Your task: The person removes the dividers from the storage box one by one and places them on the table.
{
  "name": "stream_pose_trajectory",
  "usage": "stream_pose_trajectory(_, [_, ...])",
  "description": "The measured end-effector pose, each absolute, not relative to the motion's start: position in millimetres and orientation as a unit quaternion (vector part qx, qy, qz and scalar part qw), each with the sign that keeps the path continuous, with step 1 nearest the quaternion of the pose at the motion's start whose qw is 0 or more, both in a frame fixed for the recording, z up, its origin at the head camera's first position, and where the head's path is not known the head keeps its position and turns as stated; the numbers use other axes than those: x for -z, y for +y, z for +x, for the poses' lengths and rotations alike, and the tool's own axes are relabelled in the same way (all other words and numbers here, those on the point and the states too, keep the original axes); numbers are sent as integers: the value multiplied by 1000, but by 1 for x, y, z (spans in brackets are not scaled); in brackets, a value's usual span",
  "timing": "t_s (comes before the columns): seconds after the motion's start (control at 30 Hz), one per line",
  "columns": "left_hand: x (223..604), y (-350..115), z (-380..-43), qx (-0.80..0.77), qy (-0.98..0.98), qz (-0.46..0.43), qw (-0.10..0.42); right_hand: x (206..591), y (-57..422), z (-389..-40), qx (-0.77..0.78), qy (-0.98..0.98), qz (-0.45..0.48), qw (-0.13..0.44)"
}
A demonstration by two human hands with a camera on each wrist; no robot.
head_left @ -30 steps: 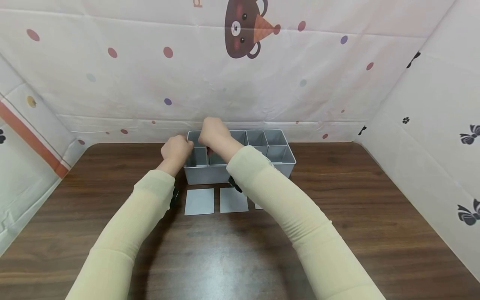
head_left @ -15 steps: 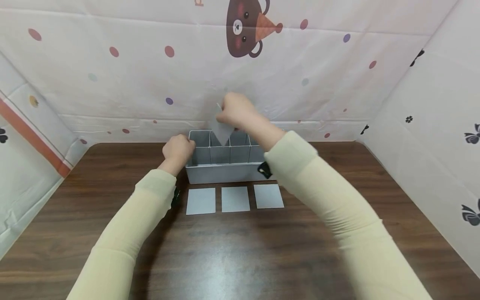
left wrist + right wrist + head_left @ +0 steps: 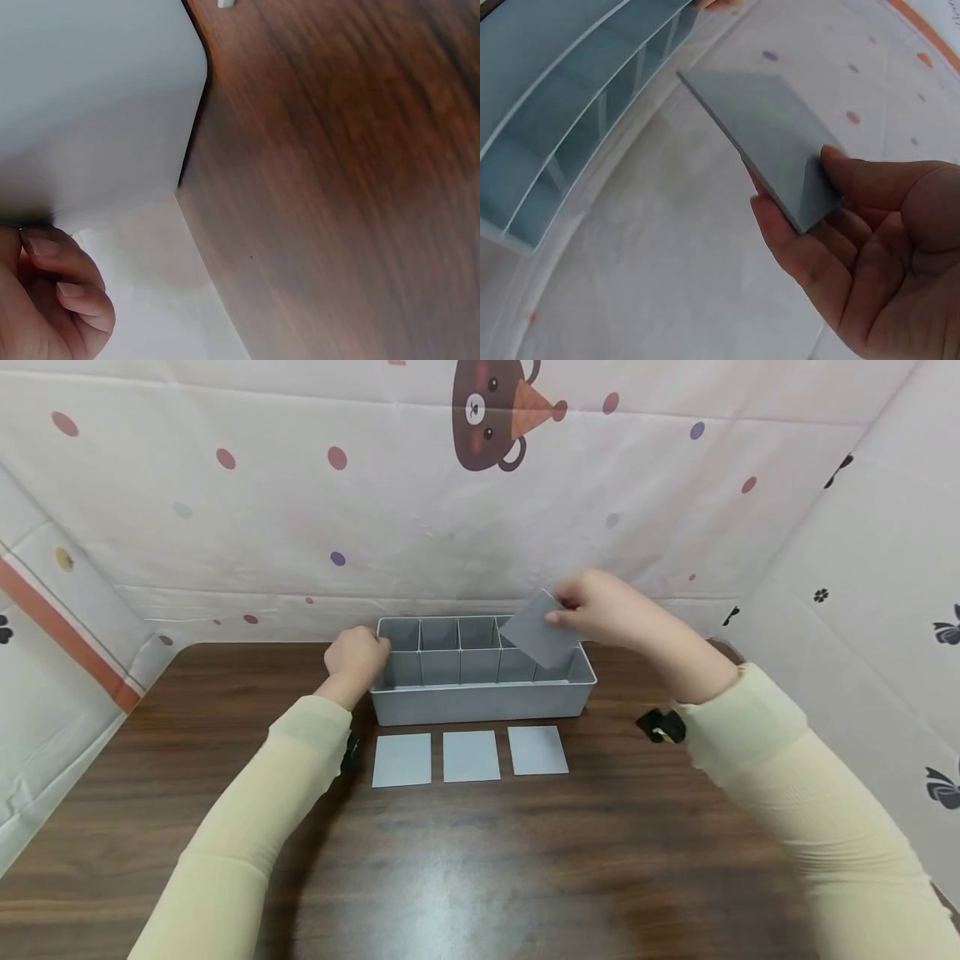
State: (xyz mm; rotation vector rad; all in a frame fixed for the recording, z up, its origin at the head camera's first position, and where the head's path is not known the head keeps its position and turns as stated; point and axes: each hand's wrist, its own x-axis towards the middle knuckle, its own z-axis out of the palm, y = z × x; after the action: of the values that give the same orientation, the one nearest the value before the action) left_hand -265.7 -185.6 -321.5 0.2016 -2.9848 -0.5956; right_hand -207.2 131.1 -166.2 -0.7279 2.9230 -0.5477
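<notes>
A long grey divided box [image 3: 480, 703] stands at the back of the table, split into several compartments by thin walls. My left hand [image 3: 356, 660] grips the rim at its left end; in the left wrist view the curled fingers [image 3: 82, 300] are at the box wall [image 3: 90, 97]. Above the box's right end, my right hand [image 3: 600, 606] pinches a thin grey square divider plate [image 3: 538, 631] by one corner. In the right wrist view the thumb lies on the face of the plate [image 3: 769, 131], with fingers behind it. The plate is tilted and held apart from the compartments.
Three light grey square plates lie flat in a row before the box: left plate [image 3: 402, 761], middle plate [image 3: 471, 757], right plate [image 3: 537, 750]. A printed white cloth [image 3: 420, 518] rises close behind the box. The table [image 3: 480, 860] is dark wood.
My right hand has lifted the divider plate up from the box's left part and carried it right. The left hand keeps its grip on the rim.
</notes>
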Motion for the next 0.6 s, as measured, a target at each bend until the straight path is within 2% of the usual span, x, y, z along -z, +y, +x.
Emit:
stream_pose_trajectory(0.17, [323, -187, -267, 197, -977, 72, 41, 178, 165, -204, 144, 953, -257, 74])
stream_pose_trajectory(0.47, [324, -187, -269, 200, -976, 76, 50, 207, 200, -204, 117, 925, -297, 204])
stream_pose_trajectory(0.6, [324, -186, -268, 205, -974, 78, 48, 229, 208, -208, 124, 914, -304, 239])
